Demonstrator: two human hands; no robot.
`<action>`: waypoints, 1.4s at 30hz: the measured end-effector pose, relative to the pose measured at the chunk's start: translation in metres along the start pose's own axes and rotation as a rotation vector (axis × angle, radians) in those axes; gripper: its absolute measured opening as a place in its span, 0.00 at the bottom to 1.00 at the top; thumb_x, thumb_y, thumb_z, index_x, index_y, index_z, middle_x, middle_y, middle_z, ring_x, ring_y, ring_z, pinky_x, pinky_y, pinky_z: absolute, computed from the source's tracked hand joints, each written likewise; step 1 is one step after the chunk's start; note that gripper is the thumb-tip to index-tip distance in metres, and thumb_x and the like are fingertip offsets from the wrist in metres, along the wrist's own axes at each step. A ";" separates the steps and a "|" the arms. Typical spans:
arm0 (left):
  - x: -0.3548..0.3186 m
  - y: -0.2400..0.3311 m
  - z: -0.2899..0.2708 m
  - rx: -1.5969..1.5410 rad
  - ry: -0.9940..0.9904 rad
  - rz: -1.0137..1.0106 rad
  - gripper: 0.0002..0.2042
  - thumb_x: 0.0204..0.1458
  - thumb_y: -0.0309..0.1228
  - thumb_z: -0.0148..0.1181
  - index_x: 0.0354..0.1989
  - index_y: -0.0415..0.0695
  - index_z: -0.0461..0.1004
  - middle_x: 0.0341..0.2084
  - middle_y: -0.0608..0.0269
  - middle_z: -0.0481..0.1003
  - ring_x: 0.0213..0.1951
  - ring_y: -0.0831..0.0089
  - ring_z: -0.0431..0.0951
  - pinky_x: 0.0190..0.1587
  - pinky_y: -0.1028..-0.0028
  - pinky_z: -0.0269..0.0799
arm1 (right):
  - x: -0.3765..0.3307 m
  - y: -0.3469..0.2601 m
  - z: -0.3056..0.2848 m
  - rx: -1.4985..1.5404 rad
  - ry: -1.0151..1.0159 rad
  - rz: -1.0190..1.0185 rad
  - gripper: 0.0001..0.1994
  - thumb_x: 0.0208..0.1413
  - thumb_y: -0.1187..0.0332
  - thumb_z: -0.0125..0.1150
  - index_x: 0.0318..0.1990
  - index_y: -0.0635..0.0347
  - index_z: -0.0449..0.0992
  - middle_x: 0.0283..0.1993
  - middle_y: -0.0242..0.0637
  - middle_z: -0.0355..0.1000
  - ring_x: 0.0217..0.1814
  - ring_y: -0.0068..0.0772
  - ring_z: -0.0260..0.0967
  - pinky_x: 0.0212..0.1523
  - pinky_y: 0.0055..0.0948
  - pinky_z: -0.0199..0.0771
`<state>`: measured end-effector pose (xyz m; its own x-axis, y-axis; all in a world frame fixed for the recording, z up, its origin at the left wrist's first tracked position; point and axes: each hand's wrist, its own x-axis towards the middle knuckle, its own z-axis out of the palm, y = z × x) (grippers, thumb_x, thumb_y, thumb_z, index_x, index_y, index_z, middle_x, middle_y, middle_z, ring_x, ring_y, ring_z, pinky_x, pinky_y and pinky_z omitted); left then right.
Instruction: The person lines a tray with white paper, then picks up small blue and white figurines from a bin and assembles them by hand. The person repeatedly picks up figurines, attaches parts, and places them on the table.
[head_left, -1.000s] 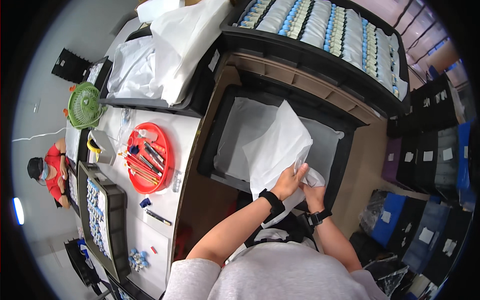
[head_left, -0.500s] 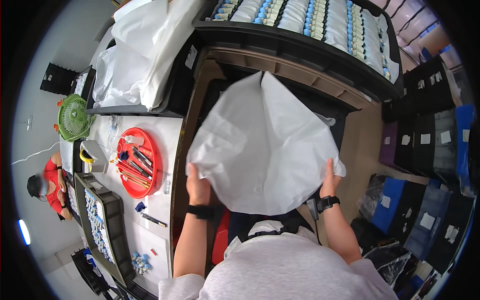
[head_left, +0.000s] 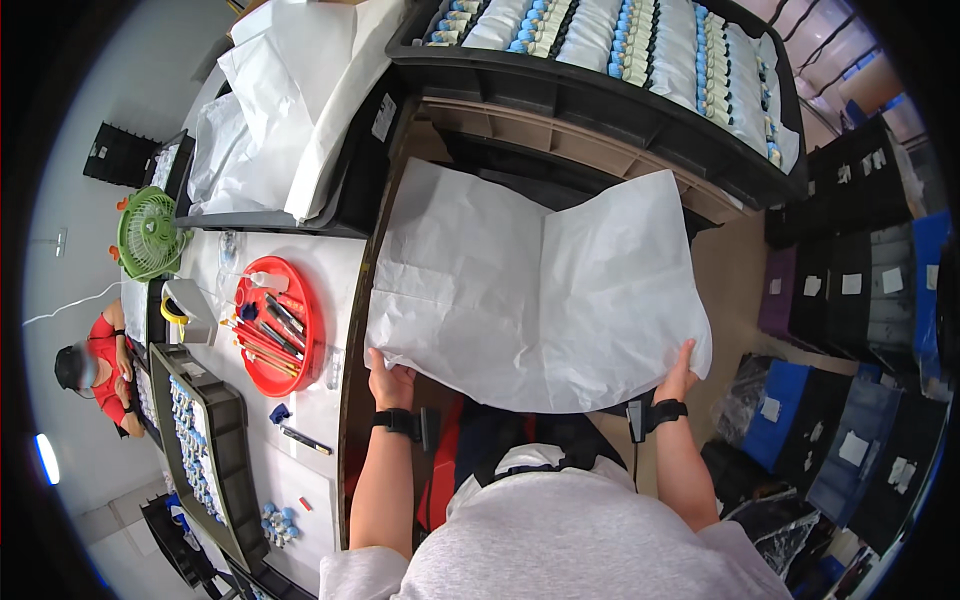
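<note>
A large white sheet (head_left: 470,290), thin like paper or soft plastic film, is stretched out in front of me with a crease down its middle. My left hand (head_left: 392,382) grips its near left corner, the thumb on top and the fingers curled beneath. At the near right corner, my right hand (head_left: 676,376) pinches the sheet the same way. The far edge stands up in two peaks with a dip between them. Below the sheet is a dark crate (head_left: 500,165), mostly hidden by it.
Beyond the sheet stands a black crate (head_left: 600,95) with rows of small blue and cream pieces between white layers. Crumpled white sheets (head_left: 290,110) fill another crate at far left. A red tray (head_left: 262,375) of brushes and pens lies on the white table (head_left: 340,270). Stacked bins (head_left: 850,290) line the right.
The sheet has opened from a bunched, rounded shape into a wider, flatter one. My hands have moved slightly apart, still gripping its near corners.
</note>
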<state>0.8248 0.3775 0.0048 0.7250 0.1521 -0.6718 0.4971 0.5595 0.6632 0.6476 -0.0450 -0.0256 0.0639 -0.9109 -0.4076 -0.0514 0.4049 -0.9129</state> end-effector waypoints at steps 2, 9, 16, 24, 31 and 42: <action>0.015 -0.008 -0.001 -0.015 0.096 -0.062 0.22 0.60 0.49 0.45 0.53 0.46 0.64 0.45 0.60 0.71 0.46 0.62 0.73 0.47 0.60 0.70 | 0.005 0.005 -0.009 0.012 0.064 0.139 0.32 0.54 0.50 0.61 0.50 0.77 0.69 0.51 0.45 0.69 0.50 0.35 0.68 0.53 0.33 0.67; 0.071 -0.027 0.003 0.277 0.050 -0.097 0.28 0.60 0.54 0.41 0.57 0.42 0.61 0.47 0.55 0.71 0.47 0.59 0.74 0.45 0.59 0.71 | -0.005 0.009 -0.037 -0.048 0.081 0.313 0.39 0.50 0.40 0.58 0.51 0.75 0.68 0.53 0.45 0.69 0.51 0.41 0.69 0.53 0.39 0.70; 0.133 -0.043 -0.021 0.817 0.430 0.136 0.25 0.49 0.30 0.59 0.52 0.27 0.62 0.42 0.42 0.72 0.42 0.47 0.74 0.50 0.55 0.68 | -0.019 0.035 -0.046 -0.061 0.043 0.412 0.35 0.51 0.43 0.61 0.52 0.69 0.67 0.53 0.43 0.69 0.52 0.42 0.69 0.49 0.43 0.73; 0.022 -0.057 0.085 1.805 -0.631 0.734 0.33 0.43 0.31 0.63 0.61 0.48 0.59 0.62 0.44 0.52 0.64 0.44 0.50 0.59 0.46 0.54 | -0.023 0.081 -0.105 -0.329 -0.119 0.752 0.29 0.52 0.45 0.59 0.48 0.63 0.67 0.42 0.43 0.73 0.41 0.44 0.74 0.37 0.44 0.77; 0.080 -0.078 0.096 2.317 -0.828 0.556 0.33 0.47 0.31 0.57 0.65 0.54 0.54 0.67 0.49 0.40 0.68 0.45 0.37 0.60 0.38 0.46 | -0.145 -0.029 -0.055 -1.082 -0.882 0.471 0.22 0.53 0.55 0.61 0.37 0.71 0.74 0.25 0.47 0.75 0.26 0.39 0.75 0.30 0.31 0.77; 0.158 -0.065 0.167 2.451 -0.974 0.690 0.44 0.43 0.39 0.66 0.68 0.60 0.46 0.69 0.53 0.31 0.69 0.51 0.29 0.61 0.35 0.40 | -0.012 0.042 0.078 -1.786 -0.682 -0.642 0.51 0.35 0.51 0.72 0.68 0.47 0.48 0.72 0.54 0.32 0.73 0.63 0.22 0.64 0.65 0.34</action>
<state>0.9868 0.2291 -0.0889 0.4803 -0.6632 -0.5741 -0.7631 -0.6386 0.0994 0.7222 -0.0107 -0.0610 0.7432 -0.5161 -0.4258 -0.5832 -0.8116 -0.0343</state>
